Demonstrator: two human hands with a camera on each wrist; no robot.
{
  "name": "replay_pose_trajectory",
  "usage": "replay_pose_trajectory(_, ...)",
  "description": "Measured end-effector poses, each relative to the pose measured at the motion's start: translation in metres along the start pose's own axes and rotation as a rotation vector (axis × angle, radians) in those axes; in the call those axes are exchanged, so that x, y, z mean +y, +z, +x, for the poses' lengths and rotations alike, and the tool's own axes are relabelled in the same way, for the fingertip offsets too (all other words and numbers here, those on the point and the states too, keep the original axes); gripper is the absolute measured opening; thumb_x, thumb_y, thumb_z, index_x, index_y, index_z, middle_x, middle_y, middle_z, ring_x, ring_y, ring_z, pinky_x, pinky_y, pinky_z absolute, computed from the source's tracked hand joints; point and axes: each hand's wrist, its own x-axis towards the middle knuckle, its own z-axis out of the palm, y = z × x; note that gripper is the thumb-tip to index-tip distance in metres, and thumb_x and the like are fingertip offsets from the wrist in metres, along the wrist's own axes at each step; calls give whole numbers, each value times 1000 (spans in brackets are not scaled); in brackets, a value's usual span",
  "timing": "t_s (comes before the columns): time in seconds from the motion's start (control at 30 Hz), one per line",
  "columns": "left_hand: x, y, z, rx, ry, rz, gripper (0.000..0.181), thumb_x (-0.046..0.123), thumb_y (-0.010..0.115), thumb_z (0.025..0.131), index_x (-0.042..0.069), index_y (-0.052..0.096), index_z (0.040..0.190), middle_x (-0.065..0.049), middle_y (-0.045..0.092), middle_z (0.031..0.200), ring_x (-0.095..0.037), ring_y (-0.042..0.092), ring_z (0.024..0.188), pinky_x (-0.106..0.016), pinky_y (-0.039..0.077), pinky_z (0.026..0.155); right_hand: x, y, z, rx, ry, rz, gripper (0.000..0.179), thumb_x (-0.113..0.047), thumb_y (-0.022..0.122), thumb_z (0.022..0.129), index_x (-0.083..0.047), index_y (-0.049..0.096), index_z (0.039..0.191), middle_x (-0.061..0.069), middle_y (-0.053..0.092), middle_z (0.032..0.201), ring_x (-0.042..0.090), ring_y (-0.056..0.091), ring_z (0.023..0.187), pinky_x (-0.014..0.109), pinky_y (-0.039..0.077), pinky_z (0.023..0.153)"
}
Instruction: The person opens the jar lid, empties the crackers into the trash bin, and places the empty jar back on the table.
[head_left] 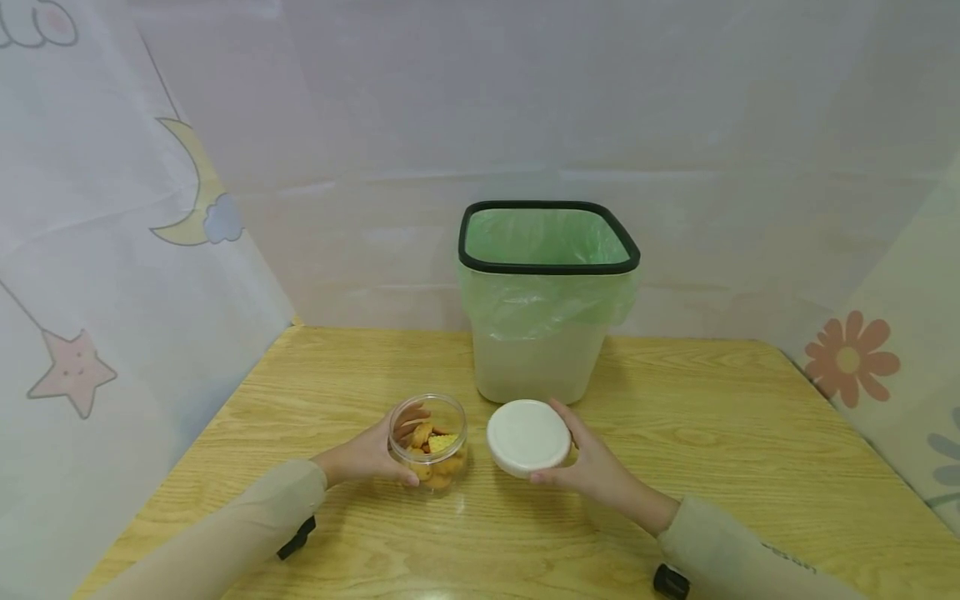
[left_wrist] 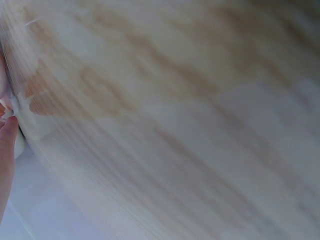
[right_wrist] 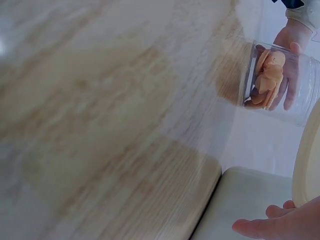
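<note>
Jar [head_left: 439, 458], clear and uncovered, is in the left hand [head_left: 372, 454], whose thumb and fingers curl round its left side; it is upright near the middle of the table [head_left: 360, 367], though whether its base touches the wood I cannot tell. Its wall looks like thin, stiff plastic, probably light and rather slippery, so a wide hold round the body, without squeezing, should suit it best. Just to its right and apart from it, the right hand [head_left: 592, 467] grips the white lid [head_left: 528, 437] by its edge, thumb in front and fingers behind; that lid seems light and rigid, best taken by the rim. Inside the jar, the cookies [head_left: 422, 433] look dry and brittle, likely to crumble if shaken. Counting outward: one jar, one lid, several cookies overlapping too much to number, one of them yellow and ridged, then behind them one bin [head_left: 534, 367] with one green bag [head_left: 546, 292] lining it, on one table.
</note>
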Motion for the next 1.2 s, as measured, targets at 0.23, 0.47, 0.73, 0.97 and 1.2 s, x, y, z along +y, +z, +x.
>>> replay_pose_trajectory(0.23,0,0,0,-2,-6,-4,108,12,81,81,4,1,153,-26,13,156,-52,10,140,-64,17,110,0,1,-2,-19,19,-7,109,-19,90,69,4,21,151,32,27,151,51,24,137,68,24,104)
replay_pose_trajectory(0.47,-2,0,1,-1,-1,4,109,12,81,81,4,0,153,-26,13,156,-52,11,141,-63,17,110,1,2,-3,-29,29,5,110,-18,90,69,6,20,151,32,28,150,51,25,137,68,24,105)
replay_pose_trajectory(0.73,-1,-1,0,-2,8,-10,111,12,82,80,4,-1,153,-28,13,155,-51,10,141,-60,16,111,5,4,-3,-17,-14,-13,108,-15,90,67,8,23,148,33,28,149,53,26,136,67,24,105)
replay_pose_trajectory(0.97,-2,-1,1,-3,20,-14,113,14,82,79,5,-2,153,-28,13,155,-51,10,141,-59,15,112,8,7,-5,-22,-16,-23,108,-16,91,66,7,25,148,34,28,149,53,26,135,68,23,105)
replay_pose_trajectory(1.2,-1,0,1,-8,26,-23,114,17,83,79,5,-3,153,-29,13,155,-52,11,141,-60,16,112,10,9,-7,-15,-13,-19,107,-12,91,65,6,26,148,33,29,148,54,26,135,68,22,104)
